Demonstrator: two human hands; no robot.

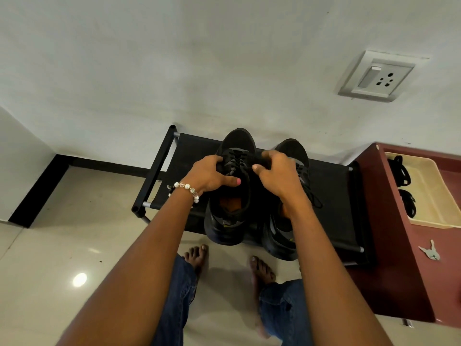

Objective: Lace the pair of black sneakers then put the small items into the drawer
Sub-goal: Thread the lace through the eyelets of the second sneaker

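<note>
Two black mesh sneakers stand side by side on the black fabric top shelf of a low metal-framed shoe rack [331, 196] against the white wall, toes toward the wall. The left hand [208, 174], with a pearl-bead bracelet [187, 188] at its wrist, grips the left black sneaker [232, 196] at the side of its tongue, thumb laid across the opening. The right hand [279, 174] curls its fingers over the black laces [237, 156] of that same shoe, pinching them. The right black sneaker [291, 148] sits just beside it, partly hidden by the right wrist. To the right stands a maroon wooden cabinet [389, 245]; on it a cream plastic tray [434, 196] holds coiled black cords [403, 171], and a small bunch of silver keys [430, 250] lies near the tray.
</note>
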